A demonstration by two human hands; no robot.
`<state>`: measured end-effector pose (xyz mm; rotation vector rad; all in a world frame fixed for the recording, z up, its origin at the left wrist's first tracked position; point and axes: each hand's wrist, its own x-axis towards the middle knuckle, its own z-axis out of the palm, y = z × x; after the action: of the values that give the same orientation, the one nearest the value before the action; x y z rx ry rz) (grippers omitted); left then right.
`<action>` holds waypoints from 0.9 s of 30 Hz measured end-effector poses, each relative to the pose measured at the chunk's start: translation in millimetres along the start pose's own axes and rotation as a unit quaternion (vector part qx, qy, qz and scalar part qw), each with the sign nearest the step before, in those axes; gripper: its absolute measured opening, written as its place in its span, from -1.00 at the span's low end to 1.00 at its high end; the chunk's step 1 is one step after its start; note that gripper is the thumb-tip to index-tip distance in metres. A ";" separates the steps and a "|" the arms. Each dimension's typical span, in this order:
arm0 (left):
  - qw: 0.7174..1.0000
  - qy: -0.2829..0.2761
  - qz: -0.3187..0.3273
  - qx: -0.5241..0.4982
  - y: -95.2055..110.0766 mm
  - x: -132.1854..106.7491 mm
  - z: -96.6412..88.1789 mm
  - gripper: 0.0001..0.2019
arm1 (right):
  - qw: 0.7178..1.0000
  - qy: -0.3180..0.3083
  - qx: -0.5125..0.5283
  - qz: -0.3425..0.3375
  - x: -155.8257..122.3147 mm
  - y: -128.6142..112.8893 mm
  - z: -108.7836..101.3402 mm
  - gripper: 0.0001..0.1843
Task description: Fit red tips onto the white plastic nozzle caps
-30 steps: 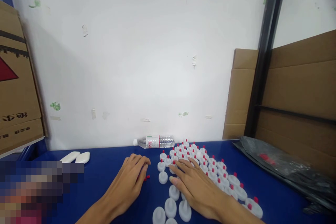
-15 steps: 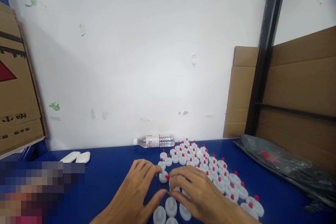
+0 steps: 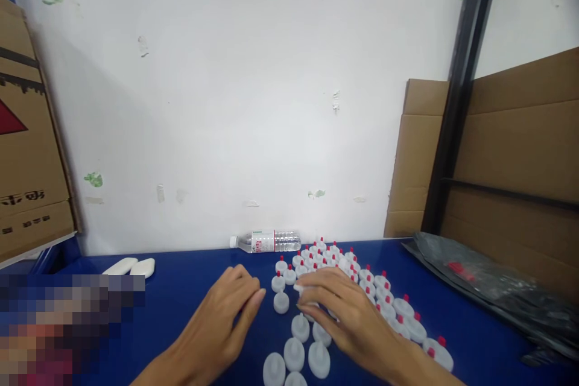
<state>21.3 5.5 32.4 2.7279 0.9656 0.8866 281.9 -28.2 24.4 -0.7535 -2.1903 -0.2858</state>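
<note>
My left hand (image 3: 221, 319) lies palm down on the blue table (image 3: 181, 295), fingers stretched forward and close together, nothing visible in them. Its fingertips are just left of a plain white cap (image 3: 281, 303). My right hand (image 3: 348, 313) is curled over the caps, fingers bent round a white cap (image 3: 302, 287) that is mostly hidden beneath them. Several plain white caps (image 3: 294, 354) stand in front of the hands. Rows of white caps with red tips (image 3: 384, 298) run behind and right of my right hand.
A clear water bottle (image 3: 266, 242) lies against the white wall. Two white oblong pieces (image 3: 131, 266) sit at the left. A black plastic bag (image 3: 488, 289) covers the right side. Cardboard boxes stand at the left (image 3: 27, 132) and right (image 3: 520, 157).
The hands met over a cap with a small red piece between them, then parted. My left hand drew back left; my right hand stayed curled on the cap. The red piece no longer shows.
</note>
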 end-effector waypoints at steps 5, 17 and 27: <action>0.995 -0.019 -0.080 0.055 -16.9 5.3 2.6 -0.75 | 0.981 -0.152 -0.004 0.123 -5.1 1.3 3.1 -0.57; 0.991 -0.056 -0.097 0.070 -25.7 3.3 17.3 -0.80 | 0.938 -0.276 0.026 0.208 -4.8 -4.1 3.4 -0.44; 0.994 -0.037 -0.086 0.063 -35.0 -2.1 25.9 -0.86 | 0.971 -0.190 -0.021 0.145 17.6 11.0 1.7 -0.57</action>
<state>15.7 34.1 -0.1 2.7032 1.2595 0.7138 278.4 -11.2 35.9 -1.2202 -2.3880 -0.0380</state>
